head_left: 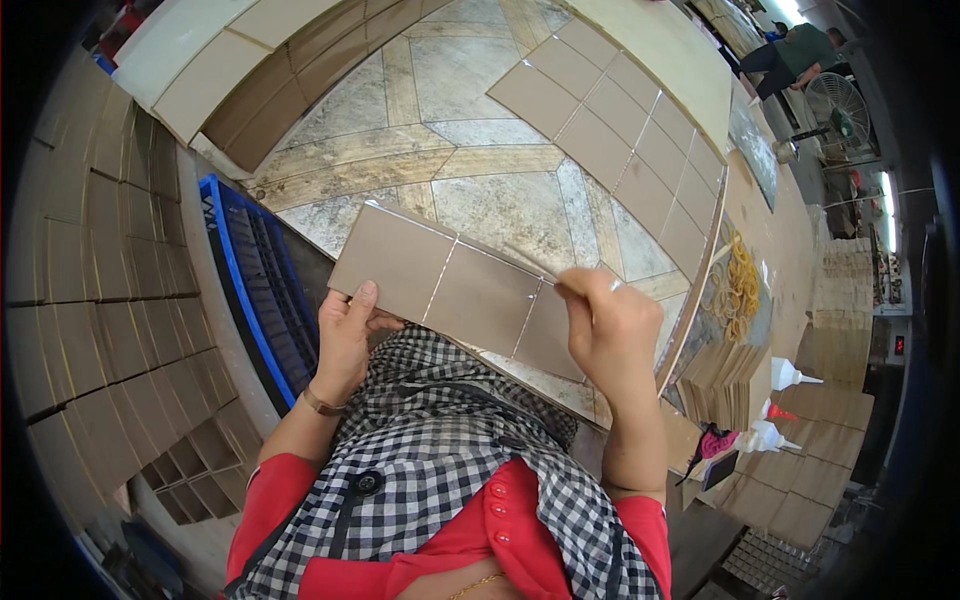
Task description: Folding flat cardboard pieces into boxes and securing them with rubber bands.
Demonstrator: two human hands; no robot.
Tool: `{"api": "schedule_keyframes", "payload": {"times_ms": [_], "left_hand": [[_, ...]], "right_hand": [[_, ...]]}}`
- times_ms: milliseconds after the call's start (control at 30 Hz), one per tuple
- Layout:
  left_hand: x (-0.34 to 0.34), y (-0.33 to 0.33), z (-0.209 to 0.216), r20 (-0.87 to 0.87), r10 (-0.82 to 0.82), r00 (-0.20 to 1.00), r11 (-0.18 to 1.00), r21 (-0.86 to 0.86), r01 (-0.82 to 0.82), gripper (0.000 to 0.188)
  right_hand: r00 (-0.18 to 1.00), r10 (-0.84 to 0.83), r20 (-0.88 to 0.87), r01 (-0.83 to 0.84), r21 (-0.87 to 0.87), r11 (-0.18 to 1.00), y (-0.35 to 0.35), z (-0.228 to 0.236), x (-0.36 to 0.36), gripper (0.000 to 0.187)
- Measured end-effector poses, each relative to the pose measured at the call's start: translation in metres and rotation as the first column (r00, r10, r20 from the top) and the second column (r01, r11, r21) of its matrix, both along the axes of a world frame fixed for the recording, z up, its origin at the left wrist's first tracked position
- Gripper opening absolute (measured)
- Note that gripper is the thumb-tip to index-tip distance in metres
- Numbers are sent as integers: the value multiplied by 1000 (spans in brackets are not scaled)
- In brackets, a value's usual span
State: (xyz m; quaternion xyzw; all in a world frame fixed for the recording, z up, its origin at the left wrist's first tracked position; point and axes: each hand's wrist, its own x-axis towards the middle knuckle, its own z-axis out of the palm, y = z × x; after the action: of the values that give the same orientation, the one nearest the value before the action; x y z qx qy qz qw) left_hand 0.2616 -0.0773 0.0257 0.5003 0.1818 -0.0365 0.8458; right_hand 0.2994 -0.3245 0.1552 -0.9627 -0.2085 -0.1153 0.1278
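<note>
Flat brown rectangular cardboard panel with white lines [485, 292] at the near edge of the marbled grey-tan surface [490, 200] — long axis slanting down rightward. Left hand [345, 340] pinches its left end; right hand [618, 325], by its right end, pinches a thin brown cardboard strip [526, 261].

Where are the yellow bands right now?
In the head view, the yellow bands lie in a heap to the right of the right hand, just above the row of cardboard pieces in the picture.

Tube lights [888, 212] glare at right; fisheye distortion bows the outer edges.
</note>
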Motion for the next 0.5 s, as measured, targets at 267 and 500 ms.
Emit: {"api": "schedule_keyframes", "payload": {"times_ms": [267, 500], "left_hand": [[1, -3, 0, -14, 16, 1000, 1000, 2, -16, 23], [1, -2, 4, -3, -5, 1000, 1000, 13, 5, 23]], "right_hand": [[968, 198, 157, -152, -262, 953, 13, -41, -56, 29], [980, 56, 193, -19, -188, 982, 12, -47, -32, 23]]}}
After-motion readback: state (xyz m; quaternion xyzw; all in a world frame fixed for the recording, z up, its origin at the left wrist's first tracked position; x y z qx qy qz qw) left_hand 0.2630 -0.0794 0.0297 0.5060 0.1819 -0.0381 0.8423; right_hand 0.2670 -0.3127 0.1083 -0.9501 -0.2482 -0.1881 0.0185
